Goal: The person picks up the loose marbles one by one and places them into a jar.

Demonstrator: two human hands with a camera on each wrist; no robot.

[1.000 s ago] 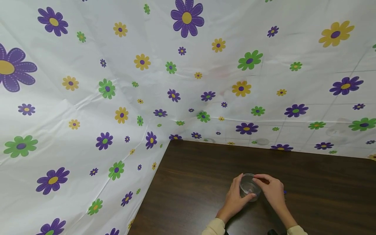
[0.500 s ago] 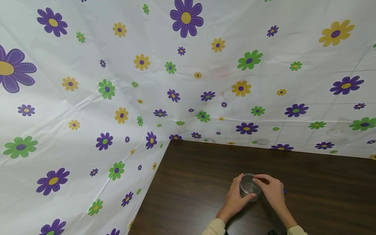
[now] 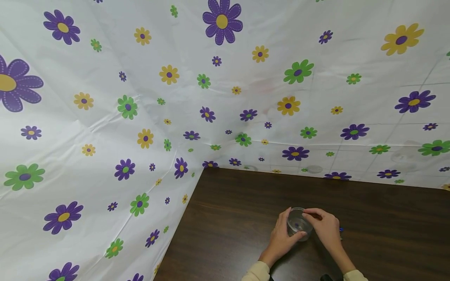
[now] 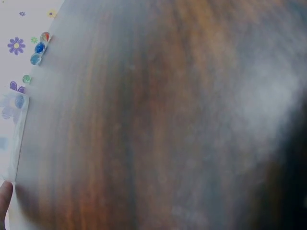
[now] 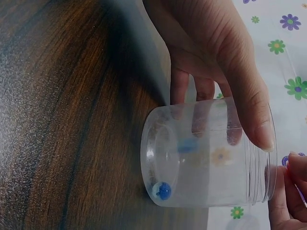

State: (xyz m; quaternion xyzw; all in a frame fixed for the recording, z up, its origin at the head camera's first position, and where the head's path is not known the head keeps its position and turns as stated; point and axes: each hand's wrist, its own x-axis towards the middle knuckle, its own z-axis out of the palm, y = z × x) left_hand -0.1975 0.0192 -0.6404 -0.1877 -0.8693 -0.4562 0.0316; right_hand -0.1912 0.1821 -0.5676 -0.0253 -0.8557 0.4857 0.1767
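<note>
My left hand (image 3: 282,237) grips a clear plastic jar (image 3: 299,223) that stands on the dark wood table. Its thumb (image 5: 259,122) lies along the near wall, and its other fingers show through the plastic. A blue marble (image 5: 164,190) sits at the jar's base, and a blurred blue spot (image 5: 187,145) shows higher inside. At the mouth, my right hand (image 3: 325,226) has its thumb and fingertips over the rim, with no marble clearly visible between them. Small blue marbles (image 3: 341,230) lie just beyond the right hand.
In the left wrist view, an orange-red marble (image 4: 45,37), a blue marble (image 4: 40,48), a light blue marble (image 4: 35,59) and a green marble (image 4: 27,79) lie on the table past the jar. A flowered white sheet (image 3: 246,78) walls the table's back and left sides.
A small blue spot now shows inside the jar, where none was visible in the earlier frames. Both hands and the jar have stayed in place.
</note>
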